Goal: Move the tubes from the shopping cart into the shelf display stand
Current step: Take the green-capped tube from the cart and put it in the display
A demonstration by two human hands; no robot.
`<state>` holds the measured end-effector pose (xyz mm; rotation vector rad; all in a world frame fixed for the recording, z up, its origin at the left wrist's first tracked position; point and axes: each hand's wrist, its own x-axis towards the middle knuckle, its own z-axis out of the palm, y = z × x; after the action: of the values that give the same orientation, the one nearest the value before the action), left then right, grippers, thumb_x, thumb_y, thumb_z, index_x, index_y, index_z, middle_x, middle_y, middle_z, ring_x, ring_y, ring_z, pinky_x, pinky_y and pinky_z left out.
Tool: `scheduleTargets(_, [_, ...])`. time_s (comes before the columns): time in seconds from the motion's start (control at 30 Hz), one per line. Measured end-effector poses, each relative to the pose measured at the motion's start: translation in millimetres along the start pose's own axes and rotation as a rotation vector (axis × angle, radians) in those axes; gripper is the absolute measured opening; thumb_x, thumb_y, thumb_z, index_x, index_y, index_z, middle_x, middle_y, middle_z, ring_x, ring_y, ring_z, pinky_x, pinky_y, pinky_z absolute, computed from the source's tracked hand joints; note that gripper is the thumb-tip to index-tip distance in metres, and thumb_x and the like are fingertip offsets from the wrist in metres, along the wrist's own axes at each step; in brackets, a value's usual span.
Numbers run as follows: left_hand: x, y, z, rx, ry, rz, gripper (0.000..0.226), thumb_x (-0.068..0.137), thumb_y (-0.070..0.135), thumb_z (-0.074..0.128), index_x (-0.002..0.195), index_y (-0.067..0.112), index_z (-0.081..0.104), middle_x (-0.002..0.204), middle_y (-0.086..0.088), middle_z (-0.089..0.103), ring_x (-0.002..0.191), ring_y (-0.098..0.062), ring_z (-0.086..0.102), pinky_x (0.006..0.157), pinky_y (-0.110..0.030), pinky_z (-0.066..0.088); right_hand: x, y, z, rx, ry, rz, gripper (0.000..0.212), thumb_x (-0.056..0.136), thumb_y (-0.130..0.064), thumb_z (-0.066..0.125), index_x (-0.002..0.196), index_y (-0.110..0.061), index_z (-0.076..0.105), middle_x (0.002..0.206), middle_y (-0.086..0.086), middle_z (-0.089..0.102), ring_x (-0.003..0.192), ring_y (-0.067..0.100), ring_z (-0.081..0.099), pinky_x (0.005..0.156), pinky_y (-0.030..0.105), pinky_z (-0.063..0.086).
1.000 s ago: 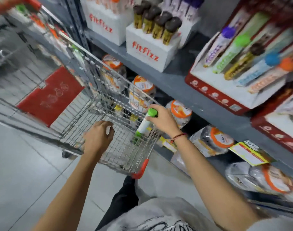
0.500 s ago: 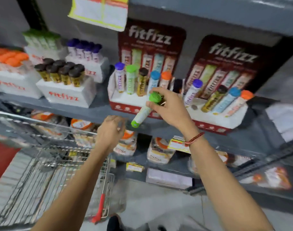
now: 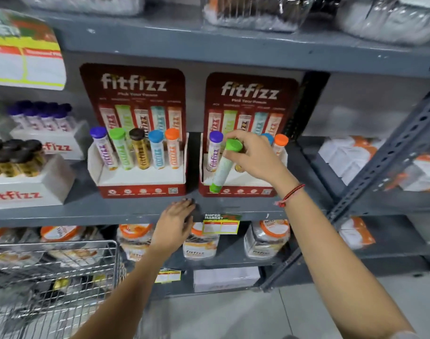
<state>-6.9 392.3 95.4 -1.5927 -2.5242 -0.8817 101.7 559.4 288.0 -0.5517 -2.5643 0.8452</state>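
We're in a shop aisle: grey metal shelving [image 3: 233,52] stocked with branded Fitfizz display stands [image 3: 140,182] full of colour-capped tubes, a price tag [image 3: 221,223] reading "Super Market" clipped to the shelf edge, rows of jars [image 3: 266,238] below, and a wire shopping cart [image 3: 62,277] at bottom left.
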Motion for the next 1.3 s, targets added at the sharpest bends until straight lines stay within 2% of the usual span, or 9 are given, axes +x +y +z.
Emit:
scheduleTargets(0.1, [-2.8,-6.8,3.8,0.017,-0.011,0.033,0.042,0.087,0.006,0.058,0.128,0.009,0.052,0.137,-0.011,0.051,0.129,-0.025,0.044,0.111,-0.043,0.029,1.3,4.0,-7.4,-0.106,-0.051,0.001,0.01,0.084,-0.01,0.059,0.092,-0.016,0.063,0.111,0.007,0.063,0.087,0.022,0.057,0.074,0.024,0.044])
scheduleTargets(0.3, [-2.9,-12.2,5.3,0.06,-0.045,0.062,0.048,0.087,0.008,0.057,0.133,0.012,0.046,0.14,-0.01,0.047,0.132,-0.024,0.04,0.112,-0.04,0.022,7.4,10.0,-18.5,-0.157,-0.039,-0.015,0.007,0.082,-0.019,0.064,0.077,-0.016,0.068,0.079,-0.014,0.056,0.089,0.012,0.051,0.08,0.028,0.038])
scheduleTargets(0.37, [-4.5,-13.5,6.8,0.085,-0.044,0.071,0.051,0.086,0.009,0.059,0.134,0.013,0.044,0.141,-0.01,0.046,0.132,-0.024,0.039,0.112,-0.04,0.021,9.3,11.7,-18.9,-0.163,-0.026,-0.038,0.007,0.083,-0.021,0.065,0.079,-0.017,0.068,0.076,-0.02,0.052,0.09,0.011,0.048,0.082,0.028,0.036])
scheduleTargets(0.5, [-6.3,-15.4,8.8,0.115,-0.047,0.07,0.053,0.086,0.012,0.058,0.137,0.015,0.041,0.143,-0.007,0.043,0.135,-0.022,0.034,0.112,-0.037,0.017,13.5,15.7,-19.6,-0.216,-0.047,-0.057,0.011,0.084,-0.019,0.066,0.094,-0.015,0.066,0.098,-0.004,0.062,0.104,0.018,0.054,0.092,0.03,0.036])
scheduleTargets(0.63, [-7.5,-15.9,8.8,0.113,-0.048,0.075,0.054,0.087,0.012,0.057,0.138,0.016,0.039,0.145,-0.006,0.041,0.136,-0.021,0.032,0.113,-0.038,0.017,17.6,16.0,-23.3,-0.23,-0.088,-0.064,0.022,0.082,-0.015,0.067,0.104,-0.014,0.064,0.102,-0.002,0.06,0.108,0.02,0.053,0.09,0.03,0.04])
scheduleTargets(0.77, [-13.3,-16.4,8.1,0.089,0.004,0.06,0.054,0.082,0.004,0.061,0.133,0.012,0.046,0.14,-0.01,0.048,0.132,-0.026,0.039,0.111,-0.044,0.022,22.7,15.9,-29.2,-0.292,-0.143,-0.111,0.027,0.082,-0.006,0.065,0.108,-0.012,0.065,0.12,0.004,0.062,0.099,0.007,0.047,0.084,0.024,0.036])
scheduleTargets(0.9, [-15.1,-16.7,8.0,0.09,0.014,0.056,0.054,0.083,0.003,0.06,0.134,0.012,0.044,0.141,-0.01,0.046,0.133,-0.025,0.037,0.112,-0.044,0.021,29.8,14.8,-35.1,-0.34,-0.232,-0.146,0.031,0.079,0.004,0.06,0.106,-0.012,0.067,0.117,0.004,0.062,0.088,0.003,0.049,0.072,0.012,0.035])
scheduleTargets(1.07, [-15.1,-16.1,8.5,0.085,0.001,0.04,0.055,0.085,0.005,0.058,0.137,0.014,0.04,0.145,-0.007,0.041,0.136,-0.021,0.032,0.114,-0.042,0.017,40.7,13.0,-40.5,-0.363,-0.264,-0.181,0.039,0.075,0.012,0.055,0.098,-0.015,0.071,0.098,-0.008,0.055,0.097,0.009,0.049,0.086,0.024,0.038])
scheduleTargets(1.3, [-15.2,-15.6,8.1,0.082,0.004,0.037,0.056,0.085,0.005,0.057,0.138,0.014,0.039,0.146,-0.006,0.039,0.137,-0.02,0.03,0.115,-0.04,0.016,60.8,16.3,-35.5,-0.337,-0.299,-0.181,0.043,0.077,0.017,0.05,0.103,-0.014,0.065,0.11,0.0,0.062,0.104,0.011,0.055,0.089,0.024,0.045])
